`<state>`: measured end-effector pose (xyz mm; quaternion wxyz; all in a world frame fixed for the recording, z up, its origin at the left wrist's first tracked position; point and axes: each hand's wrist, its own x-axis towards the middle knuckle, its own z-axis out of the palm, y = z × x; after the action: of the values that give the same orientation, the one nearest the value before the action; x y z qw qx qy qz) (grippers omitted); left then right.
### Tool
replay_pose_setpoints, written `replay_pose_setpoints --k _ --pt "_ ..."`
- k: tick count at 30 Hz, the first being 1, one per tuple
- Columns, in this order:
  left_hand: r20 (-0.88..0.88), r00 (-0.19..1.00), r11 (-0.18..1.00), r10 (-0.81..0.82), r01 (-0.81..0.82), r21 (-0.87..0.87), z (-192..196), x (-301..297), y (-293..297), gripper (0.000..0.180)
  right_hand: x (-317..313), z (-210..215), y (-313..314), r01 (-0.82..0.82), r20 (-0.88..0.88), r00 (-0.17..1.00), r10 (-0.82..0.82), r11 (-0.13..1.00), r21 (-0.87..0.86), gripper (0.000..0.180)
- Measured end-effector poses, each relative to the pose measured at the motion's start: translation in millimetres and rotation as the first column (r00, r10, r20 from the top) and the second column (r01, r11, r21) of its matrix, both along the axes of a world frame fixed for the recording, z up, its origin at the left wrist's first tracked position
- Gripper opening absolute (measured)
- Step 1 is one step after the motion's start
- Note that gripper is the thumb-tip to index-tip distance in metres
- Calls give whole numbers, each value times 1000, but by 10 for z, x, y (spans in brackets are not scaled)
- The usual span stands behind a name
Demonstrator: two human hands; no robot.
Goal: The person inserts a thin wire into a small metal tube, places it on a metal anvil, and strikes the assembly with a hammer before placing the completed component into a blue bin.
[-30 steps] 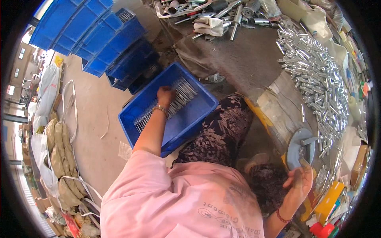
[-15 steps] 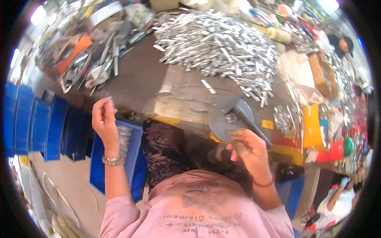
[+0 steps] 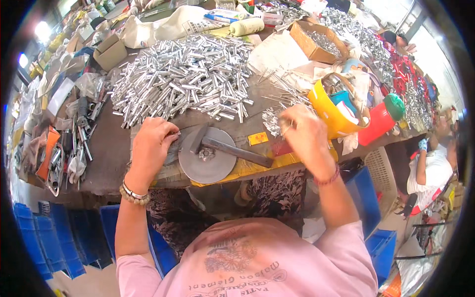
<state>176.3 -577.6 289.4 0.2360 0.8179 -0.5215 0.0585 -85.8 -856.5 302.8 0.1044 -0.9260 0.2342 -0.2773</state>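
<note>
My left hand [image 3: 150,151] is at the table edge, left of a round grey disc [image 3: 188,166]. Its thumb and fingers are pinched together; a small shiny bit shows at the tips, too small to name. Across the disc lies a hammer [image 3: 237,152], its head on the disc and its handle pointing right. My right hand [image 3: 308,138], slightly blurred, has its fingers bent together beside a small heap of short metal pins [image 3: 270,120]; what they hold is unclear. Beyond the disc spreads a large pile of silvery metal tubes [image 3: 183,79].
Right of the pins stand a cut-open yellow container [image 3: 321,106] and a red bottle with a green cap [image 3: 376,123]. A cardboard box [image 3: 302,37] of metal parts sits farther back. Tools [image 3: 81,123] lie at the left. Blue bins [image 3: 64,237] stand below.
The view has swung right. My left hand has moved from over the blue bin to beside the disc. My right hand has gone from near the hammer handle to the pins.
</note>
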Motion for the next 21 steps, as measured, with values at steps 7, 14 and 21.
replay_pose_setpoints --k 7,14,21 --pt "-208 977 978 -48 3 -208 220 -461 154 19 138 -247 -680 120 -226 962 -156 979 -166 13" --pt "-112 984 977 -135 114 -179 70 -815 234 18 152 102 48 -124 -60 990 126 992 40 12" --pt "-217 974 974 -63 13 -225 -60 -861 270 18 222 52 900 -579 -42 814 579 815 3 14"
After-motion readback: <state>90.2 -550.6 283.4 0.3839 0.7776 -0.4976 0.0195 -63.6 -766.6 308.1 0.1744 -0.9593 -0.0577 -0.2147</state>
